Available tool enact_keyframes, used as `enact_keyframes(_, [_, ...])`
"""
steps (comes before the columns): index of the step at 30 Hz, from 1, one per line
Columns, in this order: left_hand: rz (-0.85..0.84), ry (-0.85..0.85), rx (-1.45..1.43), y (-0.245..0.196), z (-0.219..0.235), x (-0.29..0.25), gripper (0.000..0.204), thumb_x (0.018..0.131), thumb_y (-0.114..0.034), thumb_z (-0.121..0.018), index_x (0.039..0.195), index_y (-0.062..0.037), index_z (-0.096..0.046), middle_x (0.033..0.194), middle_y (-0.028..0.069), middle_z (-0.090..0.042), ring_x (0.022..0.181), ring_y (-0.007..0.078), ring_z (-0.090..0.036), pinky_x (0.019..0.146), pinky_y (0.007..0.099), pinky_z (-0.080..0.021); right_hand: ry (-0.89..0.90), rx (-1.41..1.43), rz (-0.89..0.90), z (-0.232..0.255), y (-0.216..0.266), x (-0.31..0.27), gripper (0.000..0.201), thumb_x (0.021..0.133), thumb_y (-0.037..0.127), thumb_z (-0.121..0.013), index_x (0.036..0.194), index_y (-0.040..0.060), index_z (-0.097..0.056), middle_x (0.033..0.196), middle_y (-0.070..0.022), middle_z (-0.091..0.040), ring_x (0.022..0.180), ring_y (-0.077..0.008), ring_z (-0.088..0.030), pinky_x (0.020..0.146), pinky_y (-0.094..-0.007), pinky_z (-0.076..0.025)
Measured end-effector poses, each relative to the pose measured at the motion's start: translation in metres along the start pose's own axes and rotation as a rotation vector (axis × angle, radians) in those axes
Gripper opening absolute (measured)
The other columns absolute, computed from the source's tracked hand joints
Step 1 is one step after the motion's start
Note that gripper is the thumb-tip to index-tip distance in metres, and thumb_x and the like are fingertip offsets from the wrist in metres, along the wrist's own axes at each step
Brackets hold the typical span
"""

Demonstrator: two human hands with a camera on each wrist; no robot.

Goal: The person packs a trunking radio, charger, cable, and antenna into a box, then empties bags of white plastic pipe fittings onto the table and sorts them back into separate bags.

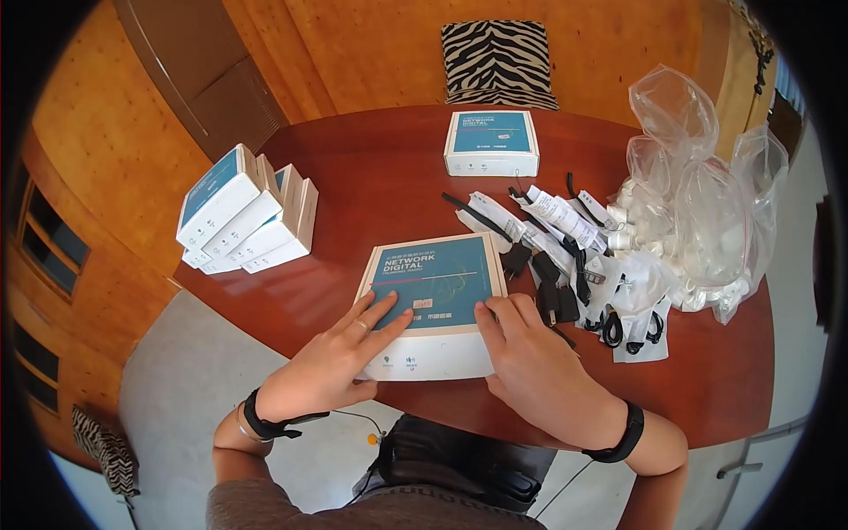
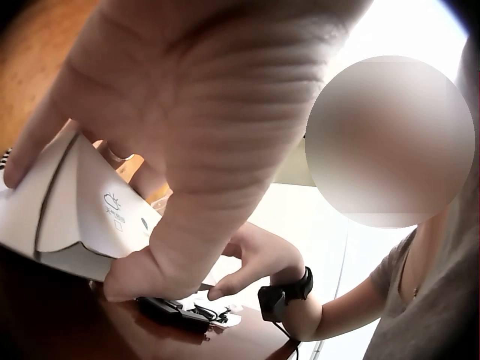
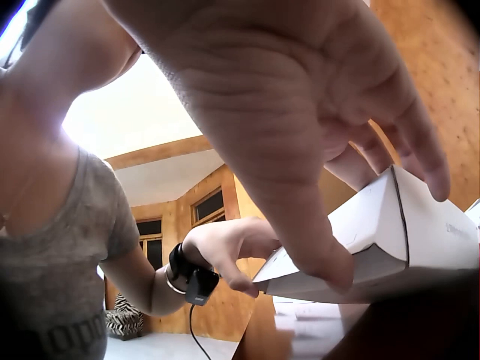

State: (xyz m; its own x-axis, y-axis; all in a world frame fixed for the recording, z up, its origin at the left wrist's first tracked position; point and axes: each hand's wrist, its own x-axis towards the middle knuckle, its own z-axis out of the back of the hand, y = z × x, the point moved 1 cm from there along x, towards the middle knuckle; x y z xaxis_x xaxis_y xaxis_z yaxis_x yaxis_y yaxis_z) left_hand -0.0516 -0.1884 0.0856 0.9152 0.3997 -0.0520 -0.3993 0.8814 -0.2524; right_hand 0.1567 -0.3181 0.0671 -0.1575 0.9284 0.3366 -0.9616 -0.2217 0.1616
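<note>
A white box with a blue lid panel (image 1: 442, 274) marked "NETWORK DIGITAL" lies between both hands near the table's front edge, closed. My left hand (image 1: 329, 360) holds its left front corner, fingers spread over the lid and thumb at the lower front edge. The right hand (image 1: 541, 364) grips the right front corner, fingertips on the lid's edge. From the left wrist, the left thumb (image 2: 154, 274) shows against the lower edge of the white box side (image 2: 112, 202). In the right wrist view, the right thumb (image 3: 326, 266) lies along the box's lower edge (image 3: 367, 262).
Similar boxes (image 1: 252, 212) lean in a stack at the left, and another box (image 1: 491, 141) sits at the far side. Black adapters (image 1: 549, 287), cables (image 1: 614, 327) and wrapped strips (image 1: 556, 216) lie right of the held box. Clear plastic bags (image 1: 707, 212) crowd the right edge.
</note>
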Motion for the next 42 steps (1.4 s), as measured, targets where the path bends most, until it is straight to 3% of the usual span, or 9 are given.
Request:
enact_keyframes(6, [-0.171,0.291,-0.087,0.012,-0.004,-0.004,0.074,0.067,-0.010,-0.068,0.137,-0.0131,-0.045,0.149,0.0206,-0.027,0.135,0.0466,-0.026,0.102,0.0453,-0.039,0.130,0.173,0.050,0.002,0.000,-0.010,0.029,0.066,0.001,-0.064,0.093,-0.0090,-0.060,0.088,-0.0175,-0.059,0.088,-0.0262,-0.056,0.066,-0.0305,-0.052])
enact_keyframes(11, [-0.193,0.286,-0.089,0.013,-0.008,-0.007,0.060,0.075,-0.012,-0.063,0.133,-0.0127,-0.049,0.147,0.0209,-0.031,0.133,0.0471,-0.028,0.101,0.0472,-0.041,0.292,0.189,0.049,0.002,0.002,-0.009,0.010,0.071,0.005,-0.063,0.077,-0.0005,-0.057,0.075,-0.0114,-0.061,0.082,-0.0261,-0.060,0.069,-0.0351,-0.052])
enact_keyframes(19, [-0.214,0.263,-0.209,0.004,-0.002,-0.001,0.051,0.081,-0.008,-0.059,0.132,-0.0122,-0.050,0.137,0.0162,-0.046,0.129,0.0400,-0.039,0.101,0.0467,-0.042,0.183,0.000,0.017,0.002,-0.001,-0.005,0.021,0.063,0.000,-0.062,0.083,0.0020,-0.055,0.072,-0.0088,-0.060,0.075,-0.0243,-0.059,0.062,-0.0337,-0.049])
enact_keyframes(26, [-0.198,0.132,-0.304,0.004,0.000,0.002,0.042,0.082,0.001,-0.055,0.124,-0.0073,-0.055,0.101,0.0175,-0.064,0.086,0.0357,-0.062,0.095,0.0397,-0.047,0.117,-0.021,-0.019,0.003,-0.004,-0.003,0.026,0.063,-0.002,-0.061,0.087,0.0040,-0.054,0.073,-0.0056,-0.057,0.073,-0.0228,-0.057,0.061,-0.0324,-0.048])
enact_keyframes(28, [-0.174,0.115,-0.324,0.000,0.005,0.002,0.042,0.082,0.003,-0.054,0.122,-0.0061,-0.056,0.090,0.0182,-0.065,0.076,0.0348,-0.063,0.093,0.0387,-0.049,-0.162,0.040,0.086,0.008,-0.001,0.001,0.023,0.065,0.001,-0.061,0.088,0.0048,-0.056,0.074,-0.0035,-0.054,0.070,-0.0212,-0.055,0.060,-0.0318,-0.046])
enact_keyframes(32, [-0.253,0.101,-0.195,0.004,0.000,0.006,0.044,0.081,0.004,-0.054,0.124,-0.0052,-0.054,0.076,0.0197,-0.062,0.071,0.0345,-0.061,0.084,0.0404,-0.050,-0.267,-0.019,0.197,0.015,0.022,-0.001,0.017,0.069,0.005,-0.060,0.086,0.0056,-0.057,0.074,-0.0022,-0.050,0.067,-0.0184,-0.052,0.058,-0.0296,-0.045])
enact_keyframes(35, [-0.317,0.074,-0.180,0.004,-0.004,0.007,0.046,0.081,0.005,-0.054,0.126,-0.0050,-0.053,0.073,0.0201,-0.061,0.069,0.0343,-0.060,0.081,0.0411,-0.050,-0.134,0.042,0.225,0.000,0.027,-0.009,0.015,0.073,0.009,-0.061,0.087,0.0052,-0.060,0.069,-0.0021,-0.052,0.063,-0.0167,-0.056,0.053,-0.0281,-0.044])
enact_keyframes(37, [-0.300,0.088,-0.190,0.003,-0.003,0.006,0.047,0.081,0.005,-0.054,0.126,-0.0049,-0.053,0.073,0.0204,-0.061,0.070,0.0344,-0.061,0.080,0.0414,-0.049,0.236,0.025,0.150,-0.007,0.024,-0.012,0.024,0.077,0.012,-0.061,0.099,0.0011,-0.061,0.062,-0.0038,-0.055,0.056,-0.0175,-0.060,0.048,-0.0287,-0.045])
enact_keyframes(42, [-0.232,-0.008,-0.229,-0.005,0.011,0.005,0.043,0.078,0.005,-0.054,0.120,-0.0052,-0.058,0.098,0.0185,-0.066,0.079,0.0359,-0.062,0.079,0.0422,-0.049,0.298,0.028,-0.019,-0.026,0.014,-0.012,0.043,0.081,0.016,-0.061,0.117,-0.0076,-0.053,0.055,-0.0083,-0.057,0.053,-0.0231,-0.062,0.047,-0.0323,-0.046])
